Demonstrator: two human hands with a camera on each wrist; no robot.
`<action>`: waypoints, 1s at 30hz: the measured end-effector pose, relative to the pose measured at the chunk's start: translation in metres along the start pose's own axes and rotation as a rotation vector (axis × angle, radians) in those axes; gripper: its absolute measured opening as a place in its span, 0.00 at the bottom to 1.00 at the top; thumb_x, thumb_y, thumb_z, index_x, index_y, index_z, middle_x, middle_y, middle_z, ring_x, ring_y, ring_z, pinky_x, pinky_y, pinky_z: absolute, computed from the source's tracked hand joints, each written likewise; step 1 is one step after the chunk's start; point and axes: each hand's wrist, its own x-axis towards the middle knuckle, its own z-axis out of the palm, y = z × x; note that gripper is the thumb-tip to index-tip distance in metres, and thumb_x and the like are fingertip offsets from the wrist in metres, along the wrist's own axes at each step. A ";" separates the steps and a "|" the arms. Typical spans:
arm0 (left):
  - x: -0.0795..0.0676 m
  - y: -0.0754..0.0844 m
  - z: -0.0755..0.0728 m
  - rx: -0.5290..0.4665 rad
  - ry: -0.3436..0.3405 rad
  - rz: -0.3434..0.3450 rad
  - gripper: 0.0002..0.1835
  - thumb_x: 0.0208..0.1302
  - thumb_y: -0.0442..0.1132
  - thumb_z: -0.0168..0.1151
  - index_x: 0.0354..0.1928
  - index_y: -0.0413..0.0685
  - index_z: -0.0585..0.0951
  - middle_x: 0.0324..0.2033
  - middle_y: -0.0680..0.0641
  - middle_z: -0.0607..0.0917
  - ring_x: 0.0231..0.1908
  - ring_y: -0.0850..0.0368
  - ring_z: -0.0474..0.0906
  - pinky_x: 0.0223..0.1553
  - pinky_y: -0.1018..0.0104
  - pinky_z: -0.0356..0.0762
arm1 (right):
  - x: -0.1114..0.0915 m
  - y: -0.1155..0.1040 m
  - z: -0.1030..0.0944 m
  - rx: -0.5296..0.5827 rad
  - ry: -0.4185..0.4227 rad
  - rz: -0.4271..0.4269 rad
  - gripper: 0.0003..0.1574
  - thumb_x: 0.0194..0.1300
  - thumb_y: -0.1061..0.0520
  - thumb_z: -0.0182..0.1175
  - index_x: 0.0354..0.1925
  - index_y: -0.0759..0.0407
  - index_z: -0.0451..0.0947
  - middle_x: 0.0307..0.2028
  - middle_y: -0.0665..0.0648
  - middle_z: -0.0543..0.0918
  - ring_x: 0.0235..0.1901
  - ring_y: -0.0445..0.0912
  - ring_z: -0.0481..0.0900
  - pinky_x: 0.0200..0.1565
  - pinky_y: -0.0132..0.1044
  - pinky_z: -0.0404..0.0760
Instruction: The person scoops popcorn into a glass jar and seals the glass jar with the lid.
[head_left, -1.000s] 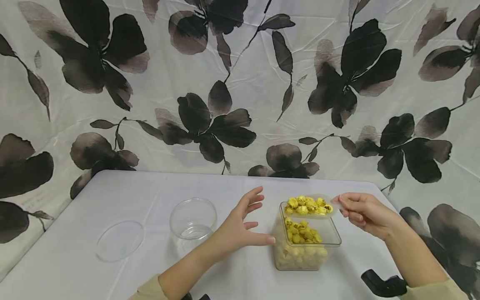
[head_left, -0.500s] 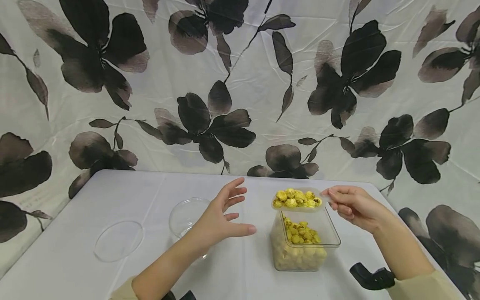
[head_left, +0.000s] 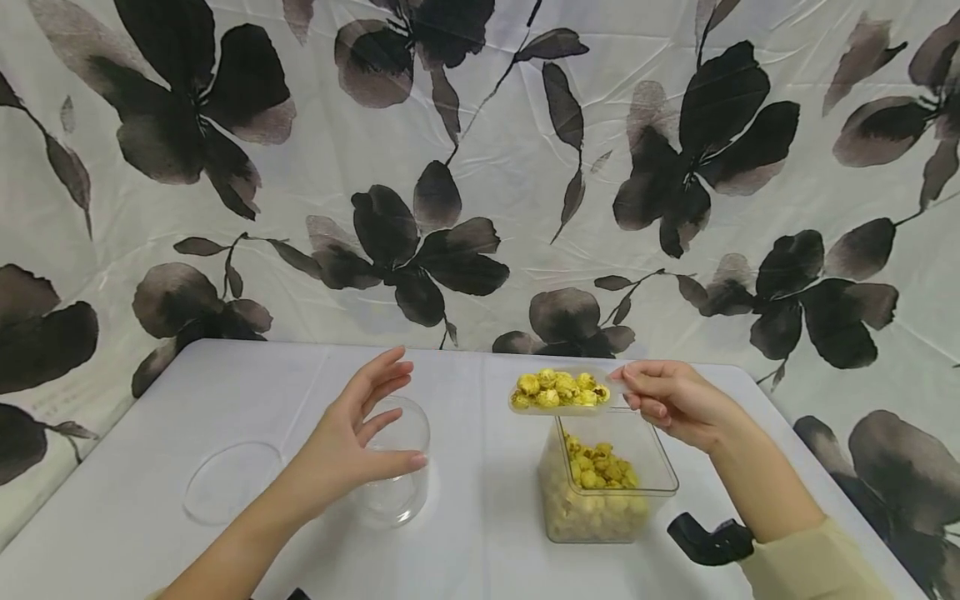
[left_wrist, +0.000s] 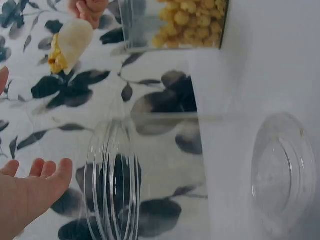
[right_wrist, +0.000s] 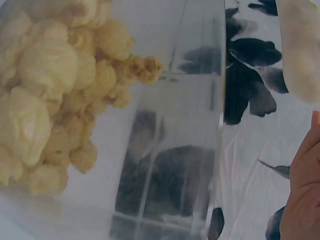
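My right hand [head_left: 678,404] pinches the end of a translucent scoop [head_left: 558,410], heaped with yellow popcorn [head_left: 551,387]. The scoop is held level, above the far left edge of a clear square container [head_left: 596,529], which is partly filled with more popcorn. My left hand [head_left: 341,450] has its thumb and fingers spread, and in the head view it overlaps a clear round jar [head_left: 408,504]. The left wrist view shows this hand apart from the jar's rim [left_wrist: 112,185], holding nothing. Popcorn inside the container [right_wrist: 60,100] fills much of the right wrist view.
A clear round lid [head_left: 187,493] lies flat on the white table [head_left: 480,567], left of the jar. Behind the table hangs a floral cloth [head_left: 465,117]. A black wrist mount [head_left: 712,540] sits on the right forearm.
The loaded scoop has moved left with my right hand, from over the container to beyond its far left edge. My left hand has moved left, from beside the container to the jar.
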 end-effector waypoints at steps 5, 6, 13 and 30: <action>-0.010 -0.003 -0.020 0.010 0.067 0.075 0.52 0.43 0.22 0.71 0.70 0.51 0.55 0.64 0.46 0.62 0.64 0.62 0.58 0.57 0.76 0.65 | 0.009 0.000 0.009 0.002 0.010 0.004 0.08 0.68 0.60 0.53 0.38 0.61 0.79 0.23 0.51 0.77 0.15 0.33 0.66 0.17 0.19 0.65; -0.012 -0.005 -0.024 0.011 0.081 0.079 0.52 0.43 0.21 0.70 0.70 0.50 0.55 0.64 0.46 0.62 0.64 0.64 0.58 0.57 0.76 0.65 | 0.011 0.000 0.011 -0.001 0.013 0.008 0.08 0.68 0.60 0.53 0.38 0.61 0.80 0.22 0.51 0.77 0.14 0.33 0.66 0.17 0.19 0.65; -0.027 -0.024 -0.043 0.078 0.122 0.064 0.55 0.40 0.20 0.71 0.71 0.51 0.54 0.66 0.50 0.60 0.64 0.70 0.54 0.56 0.80 0.64 | 0.025 0.001 0.027 -0.004 0.037 0.040 0.12 0.69 0.63 0.50 0.37 0.60 0.80 0.21 0.51 0.77 0.14 0.34 0.65 0.16 0.20 0.63; -0.031 -0.074 -0.047 0.189 -0.021 -0.155 0.58 0.41 0.31 0.76 0.72 0.51 0.49 0.69 0.39 0.55 0.67 0.35 0.47 0.56 0.32 0.56 | 0.070 0.021 0.071 -0.009 0.040 0.068 0.17 0.69 0.68 0.46 0.32 0.59 0.80 0.17 0.51 0.76 0.12 0.35 0.63 0.15 0.20 0.60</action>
